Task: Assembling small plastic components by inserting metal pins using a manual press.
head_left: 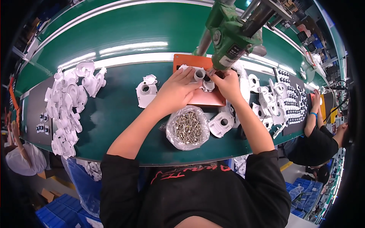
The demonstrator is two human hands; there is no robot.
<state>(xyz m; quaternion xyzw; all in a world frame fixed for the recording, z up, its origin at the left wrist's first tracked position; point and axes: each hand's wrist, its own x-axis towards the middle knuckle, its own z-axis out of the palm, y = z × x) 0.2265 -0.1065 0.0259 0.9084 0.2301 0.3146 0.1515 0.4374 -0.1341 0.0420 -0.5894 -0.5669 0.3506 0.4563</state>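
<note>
A white plastic housing with a round raised collar sits on the orange base plate under a green press. My left hand grips its left side, fingers laid over the top. My right hand is closed in a pinch at the housing's right side, close beneath the press head. A small dark part shows beside those fingertips; whether they hold it or a screw is hidden.
A plastic-lined bowl of screws stands in front of the plate. Single housings lie left and right of it. White parts are heaped at far left, more at right, near rows of dark pieces. A co-worker sits at right.
</note>
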